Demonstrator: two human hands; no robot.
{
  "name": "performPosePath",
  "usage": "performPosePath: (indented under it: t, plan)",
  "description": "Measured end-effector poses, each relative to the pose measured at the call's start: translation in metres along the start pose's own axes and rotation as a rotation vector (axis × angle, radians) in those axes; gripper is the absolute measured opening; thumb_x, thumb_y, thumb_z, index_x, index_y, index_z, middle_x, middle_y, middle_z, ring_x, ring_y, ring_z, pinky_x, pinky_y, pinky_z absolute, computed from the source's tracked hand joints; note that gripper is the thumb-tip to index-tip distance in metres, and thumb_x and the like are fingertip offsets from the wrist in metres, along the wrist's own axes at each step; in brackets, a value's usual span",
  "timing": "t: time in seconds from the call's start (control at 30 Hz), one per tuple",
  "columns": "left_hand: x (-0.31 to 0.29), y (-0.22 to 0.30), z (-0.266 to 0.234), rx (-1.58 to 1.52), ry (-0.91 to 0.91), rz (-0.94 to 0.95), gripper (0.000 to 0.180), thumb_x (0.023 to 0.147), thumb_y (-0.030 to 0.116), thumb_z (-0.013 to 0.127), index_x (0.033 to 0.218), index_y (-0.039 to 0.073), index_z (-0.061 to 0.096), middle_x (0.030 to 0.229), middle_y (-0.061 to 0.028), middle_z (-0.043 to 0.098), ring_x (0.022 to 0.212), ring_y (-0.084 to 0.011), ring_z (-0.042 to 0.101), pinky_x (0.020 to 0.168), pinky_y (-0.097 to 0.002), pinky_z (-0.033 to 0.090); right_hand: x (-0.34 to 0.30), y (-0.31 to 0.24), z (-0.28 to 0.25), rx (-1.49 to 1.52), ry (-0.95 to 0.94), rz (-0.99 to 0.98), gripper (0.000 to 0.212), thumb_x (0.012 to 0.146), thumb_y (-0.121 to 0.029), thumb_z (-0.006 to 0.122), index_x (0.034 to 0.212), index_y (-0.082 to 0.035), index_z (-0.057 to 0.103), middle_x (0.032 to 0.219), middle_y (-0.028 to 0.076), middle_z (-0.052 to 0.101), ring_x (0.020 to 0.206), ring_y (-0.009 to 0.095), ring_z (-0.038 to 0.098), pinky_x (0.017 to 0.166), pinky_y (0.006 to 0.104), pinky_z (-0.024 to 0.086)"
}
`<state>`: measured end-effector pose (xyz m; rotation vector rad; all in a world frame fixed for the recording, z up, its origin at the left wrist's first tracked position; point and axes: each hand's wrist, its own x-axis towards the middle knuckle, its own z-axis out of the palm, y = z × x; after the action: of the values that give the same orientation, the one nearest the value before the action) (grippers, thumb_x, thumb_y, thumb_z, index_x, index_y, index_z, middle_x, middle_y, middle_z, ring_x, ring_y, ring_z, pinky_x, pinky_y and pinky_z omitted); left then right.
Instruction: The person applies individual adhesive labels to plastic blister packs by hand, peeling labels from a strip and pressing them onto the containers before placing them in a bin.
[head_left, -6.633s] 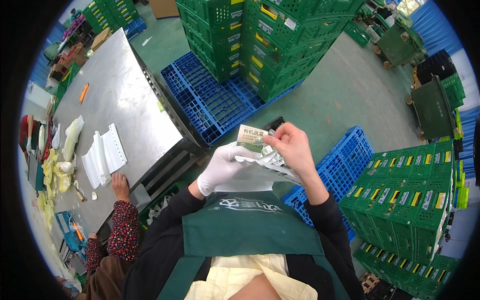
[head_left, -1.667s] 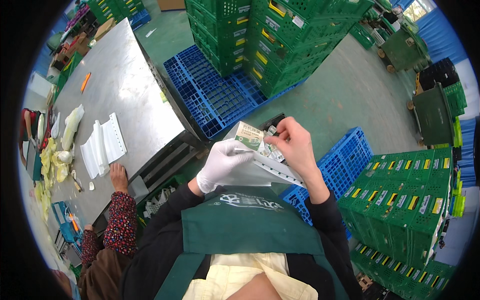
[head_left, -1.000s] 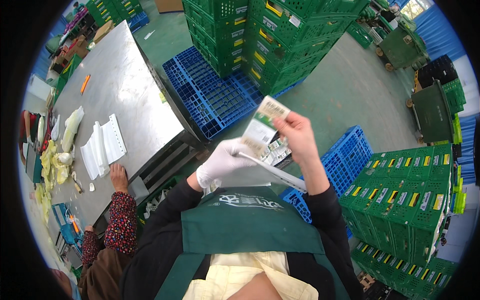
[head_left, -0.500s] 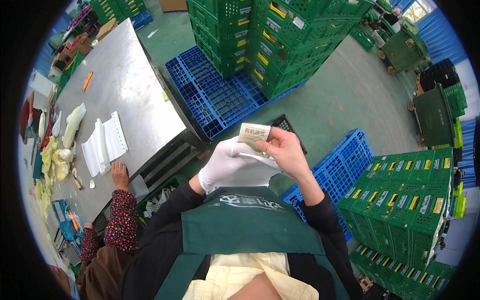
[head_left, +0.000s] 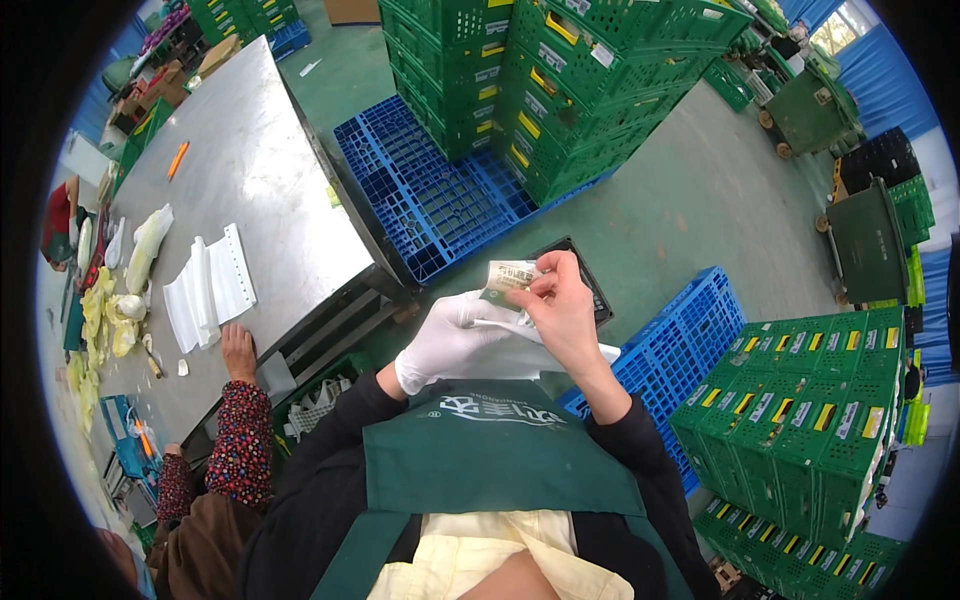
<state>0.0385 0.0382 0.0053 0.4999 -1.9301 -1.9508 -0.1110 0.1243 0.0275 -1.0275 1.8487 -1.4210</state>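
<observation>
In front of my apron, my left hand (head_left: 448,338), in a white glove, is closed on a white sheet (head_left: 540,352) that looks like label backing paper. A printed label (head_left: 510,273) curls up above the glove, pale with a dark green part near its lower edge. My right hand (head_left: 566,312) is bare. Its thumb and fingers pinch the label's right side, just above the sheet. The fingers partly cover the label, and the glove hides the sheet's left part.
On the metal table (head_left: 270,180) at left lie white perforated sheets (head_left: 208,288), an orange pen-shaped tool (head_left: 178,161) and vegetable trimmings (head_left: 98,315). A co-worker's hand (head_left: 238,352) rests there. Green crates (head_left: 570,110) stand on a blue pallet (head_left: 420,200); more crates (head_left: 800,390) are at right.
My right fingers have shifted up and over the label, which now leans and shows its green part. The white sheet's end sticks out farther right below my right wrist.
</observation>
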Motion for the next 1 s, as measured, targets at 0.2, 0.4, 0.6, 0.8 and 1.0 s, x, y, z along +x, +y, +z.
performPosePath:
  t: [0.2, 0.4, 0.6, 0.8, 1.0]
  plan:
    - [0.0, 0.006, -0.008, 0.052, -0.088, -0.008, 0.02, 0.076, 0.001, 0.064, 0.096, 0.004, 0.067, 0.091, -0.0057, 0.065, 0.081, -0.0117, 0.06, 0.076, -0.0254, 0.047, 0.029, -0.011, -0.023, -0.429, 0.048, -0.534, 0.034, 0.067, -0.019, 0.074, 0.085, -0.001, 0.053, 0.079, 0.011, 0.047, 0.067, 0.024, 0.05, 0.058, 0.0339, 0.043]
    - [-0.001, 0.02, -0.008, 0.073, -0.148, 0.032, 0.011, 0.072, 0.0, 0.068, 0.083, 0.001, 0.068, 0.083, -0.0067, 0.067, 0.077, -0.0113, 0.061, 0.071, -0.0258, 0.048, 0.056, -0.013, 0.005, -0.251, -0.653, -0.788, 0.036, 0.075, -0.028, 0.069, 0.057, -0.001, 0.052, 0.065, 0.011, 0.044, 0.067, 0.027, 0.046, 0.056, 0.0371, 0.037]
    - [-0.028, 0.017, -0.021, 0.066, -0.041, -0.049, 0.013, 0.068, -0.003, 0.068, 0.081, -0.001, 0.067, 0.079, -0.0066, 0.064, 0.075, -0.0152, 0.06, 0.072, -0.026, 0.046, 0.064, -0.007, -0.013, -0.264, -0.985, -0.323, 0.032, 0.078, -0.021, 0.068, 0.06, 0.0, 0.054, 0.048, 0.009, 0.039, 0.041, 0.014, 0.033, 0.041, 0.029, 0.028]
    - [-0.047, 0.021, -0.002, 0.194, 0.138, 0.053, 0.013, 0.069, -0.004, 0.066, 0.081, 0.0, 0.066, 0.078, -0.0077, 0.063, 0.074, -0.0161, 0.059, 0.069, -0.027, 0.046, 0.056, -0.022, 0.006, -0.334, -1.243, -0.577, 0.02, 0.086, -0.018, 0.057, 0.077, 0.001, 0.057, 0.058, 0.014, 0.049, 0.05, 0.023, 0.044, 0.05, 0.0329, 0.037]
    - [-0.081, 0.012, 0.015, 0.206, 0.304, 0.01, 0.015, 0.068, -0.005, 0.065, 0.081, 0.001, 0.066, 0.083, -0.007, 0.064, 0.074, -0.016, 0.06, 0.067, -0.027, 0.047, 0.059, -0.018, 0.011, -0.192, -1.412, -0.457, 0.017, 0.086, -0.015, 0.057, 0.082, 0.001, 0.059, 0.062, 0.013, 0.054, 0.053, 0.021, 0.047, 0.053, 0.0297, 0.04]
